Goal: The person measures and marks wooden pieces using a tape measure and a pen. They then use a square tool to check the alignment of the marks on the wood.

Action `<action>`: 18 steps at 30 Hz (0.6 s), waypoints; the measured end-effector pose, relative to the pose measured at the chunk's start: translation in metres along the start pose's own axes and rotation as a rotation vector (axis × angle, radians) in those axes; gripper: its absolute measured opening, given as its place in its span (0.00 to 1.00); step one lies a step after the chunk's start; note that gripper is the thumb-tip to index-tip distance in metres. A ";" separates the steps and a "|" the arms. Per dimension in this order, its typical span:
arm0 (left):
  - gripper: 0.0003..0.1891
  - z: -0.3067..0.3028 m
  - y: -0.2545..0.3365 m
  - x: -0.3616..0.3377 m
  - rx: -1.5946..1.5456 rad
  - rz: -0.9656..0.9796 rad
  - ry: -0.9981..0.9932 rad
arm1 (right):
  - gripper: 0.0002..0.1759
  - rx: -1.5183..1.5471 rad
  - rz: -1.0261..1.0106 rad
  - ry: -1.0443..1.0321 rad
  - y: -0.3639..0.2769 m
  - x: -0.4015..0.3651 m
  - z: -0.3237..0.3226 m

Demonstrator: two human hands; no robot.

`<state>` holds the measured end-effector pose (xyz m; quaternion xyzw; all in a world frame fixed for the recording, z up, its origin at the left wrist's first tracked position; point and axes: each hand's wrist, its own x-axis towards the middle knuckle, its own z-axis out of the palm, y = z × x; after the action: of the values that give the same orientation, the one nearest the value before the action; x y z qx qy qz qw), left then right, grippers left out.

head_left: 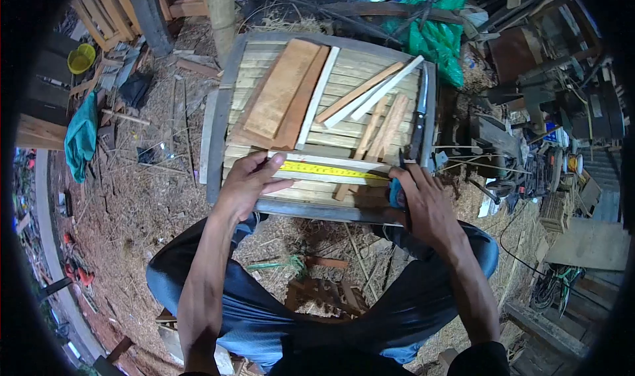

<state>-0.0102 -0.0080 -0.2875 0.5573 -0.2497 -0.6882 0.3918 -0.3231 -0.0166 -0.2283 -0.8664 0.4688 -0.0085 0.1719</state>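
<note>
A yellow measuring tape point(331, 171) is stretched along a pale wooden strip point(324, 160) near the front edge of the slatted table point(291, 207). At the left end, my left hand point(248, 183) pinches the tape and strip between thumb and fingers. My right hand point(426, 197) is wrapped round the blue tape case point(397, 194) at the other end, which it partly hides. Behind the strip lie brown boards point(281, 91), a white strip point(319, 98) and several thin sticks point(387, 128). A long tool with a black handle point(418, 128) lies along the right edge.
A green plastic bag point(440, 42) hangs behind the table. A wooden post point(221, 9) stands at the back left. Shavings cover the ground point(152, 210). Tools and timber pieces point(589, 244) are piled to the right; a yellow bowl point(81, 58) sits far left.
</note>
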 end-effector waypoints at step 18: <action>0.14 0.001 -0.006 0.000 0.034 0.078 0.051 | 0.15 0.367 -0.004 0.203 0.023 0.007 0.001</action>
<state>-0.0123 -0.0045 -0.2921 0.5711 -0.2725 -0.6536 0.4151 -0.3375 -0.0339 -0.2378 -0.8161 0.4725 -0.1813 0.2788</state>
